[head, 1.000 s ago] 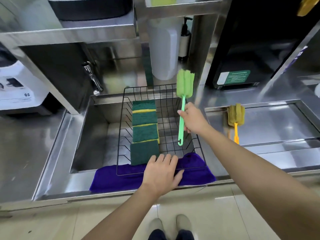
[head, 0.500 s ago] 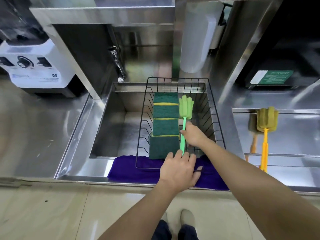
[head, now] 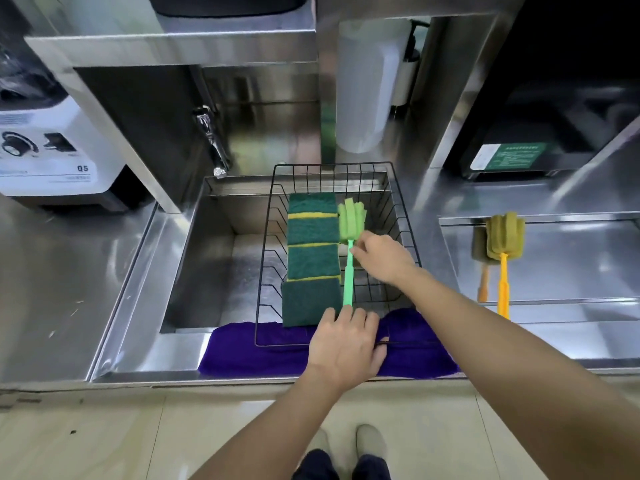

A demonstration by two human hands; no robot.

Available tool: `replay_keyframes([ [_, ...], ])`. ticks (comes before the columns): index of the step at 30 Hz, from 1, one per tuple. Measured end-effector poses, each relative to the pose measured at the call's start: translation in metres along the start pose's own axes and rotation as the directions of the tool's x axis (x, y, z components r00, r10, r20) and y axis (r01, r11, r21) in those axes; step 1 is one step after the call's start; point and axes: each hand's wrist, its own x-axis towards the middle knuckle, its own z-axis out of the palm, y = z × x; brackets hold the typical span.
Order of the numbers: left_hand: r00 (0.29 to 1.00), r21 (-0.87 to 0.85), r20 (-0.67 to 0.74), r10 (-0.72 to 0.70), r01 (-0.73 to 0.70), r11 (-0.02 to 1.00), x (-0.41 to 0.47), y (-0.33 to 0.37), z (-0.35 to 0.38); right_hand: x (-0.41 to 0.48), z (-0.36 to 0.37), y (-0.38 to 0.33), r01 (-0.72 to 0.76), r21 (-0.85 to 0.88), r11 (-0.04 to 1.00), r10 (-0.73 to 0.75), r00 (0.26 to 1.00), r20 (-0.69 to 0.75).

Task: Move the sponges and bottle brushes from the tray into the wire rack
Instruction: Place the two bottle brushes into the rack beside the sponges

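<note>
A black wire rack sits in the steel sink, its front on a purple cloth. Several green scouring sponges lie in a row inside it. A green bottle brush lies in the rack right of the sponges, foam head pointing away from me. My right hand pinches its handle just below the foam head. My left hand rests on the rack's front rim, over the brush's handle end. A yellow-handled bottle brush lies in the steel tray at the right.
A faucet hangs over the sink's back left. A white blender base stands on the left counter. A translucent bottle and a pump dispenser stand behind the rack. A black appliance sits back right.
The right hand brought the green brush down from upright above the rack and laid it inside beside the sponges, then slid up the handle toward the foam head. The left hand stayed on the rim.
</note>
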Motion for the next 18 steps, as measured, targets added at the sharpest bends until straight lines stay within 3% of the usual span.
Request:
replay_keyframes([
  [4, 0.998, 0.013, 0.048, 0.027, -0.027, 1.000, 0.007, 0.013, -0.003, -0.012, -0.036, 0.020, -0.030, 0.056, 0.998, 0.042, 0.975, -0.216],
  [10, 0.989, 0.003, 0.121, 0.089, -0.090, 0.996, 0.025, 0.039, -0.004, -0.036, -0.063, 0.087, -0.316, 0.110, 0.943, 0.333, 0.853, -0.402],
  [14, 0.968, -0.020, 0.238, 0.077, -0.074, 0.997, 0.029, 0.047, -0.012, -0.061, -0.061, 0.127, -0.492, 0.226, 0.841, 0.541, 0.751, -0.379],
  [18, 0.971, 0.017, 0.231, 0.069, -0.075, 0.997, 0.030, 0.047, -0.012, -0.079, -0.048, 0.150, -0.536, 0.299, 0.790, 0.612, 0.723, -0.321],
])
